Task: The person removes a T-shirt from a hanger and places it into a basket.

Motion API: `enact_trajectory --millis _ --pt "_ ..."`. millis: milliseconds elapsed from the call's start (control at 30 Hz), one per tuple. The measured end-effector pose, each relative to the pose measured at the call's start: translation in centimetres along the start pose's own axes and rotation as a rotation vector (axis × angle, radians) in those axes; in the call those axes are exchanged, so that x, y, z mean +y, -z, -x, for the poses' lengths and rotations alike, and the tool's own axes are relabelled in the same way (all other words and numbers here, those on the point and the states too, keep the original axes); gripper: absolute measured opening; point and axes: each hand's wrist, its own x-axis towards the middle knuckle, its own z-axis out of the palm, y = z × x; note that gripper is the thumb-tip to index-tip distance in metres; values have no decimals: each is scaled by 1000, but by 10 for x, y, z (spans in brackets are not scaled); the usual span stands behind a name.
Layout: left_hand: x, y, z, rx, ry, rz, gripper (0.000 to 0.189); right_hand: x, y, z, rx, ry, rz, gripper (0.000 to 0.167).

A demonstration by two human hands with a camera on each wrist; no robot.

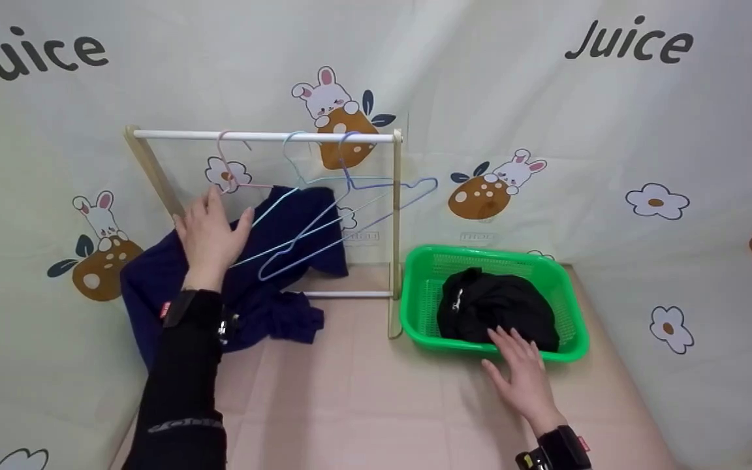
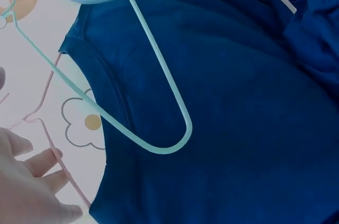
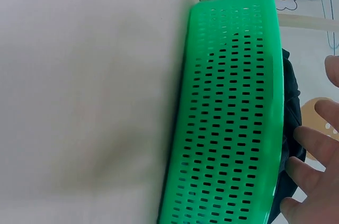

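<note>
A navy shirt (image 1: 307, 222) hangs on a pink hanger (image 1: 222, 156) at the left of the rack. My left hand (image 1: 209, 238) is at that hanger's shoulder, and in the left wrist view its fairly straight fingers (image 2: 45, 166) touch or nearly touch the pink wire. My right hand (image 1: 523, 375) is over the front rim of a green basket (image 1: 415, 313), its fingers loosely spread. Inside the basket lies a bundled black garment (image 1: 500, 303). The right fingertips are close to this garment; contact is hard to tell.
A white rail (image 1: 265, 136) on wooden posts (image 1: 397, 215) forms the rack. A mint hanger (image 1: 291, 156) and a blue-purple hanger (image 1: 343, 156) hang to the right of the pink one, overlapping the shirt. Behind is a printed curtain (image 1: 598, 130).
</note>
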Motion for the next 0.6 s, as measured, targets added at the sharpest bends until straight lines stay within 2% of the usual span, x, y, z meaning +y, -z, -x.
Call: enact_trajectory --millis 167,333,467,600 --pt "6 0 -5 32 17 38 76 -2 0 0 -11 -3 -4 57" --pt "18 2 -8 44 63 91 68 -4 0 -3 -21 20 3 59" --pt "25 3 -10 59 100 130 69 -5 1 -4 -24 31 6 61" --pt "29 6 -13 101 97 139 71 -5 1 -5 -25 33 10 61"
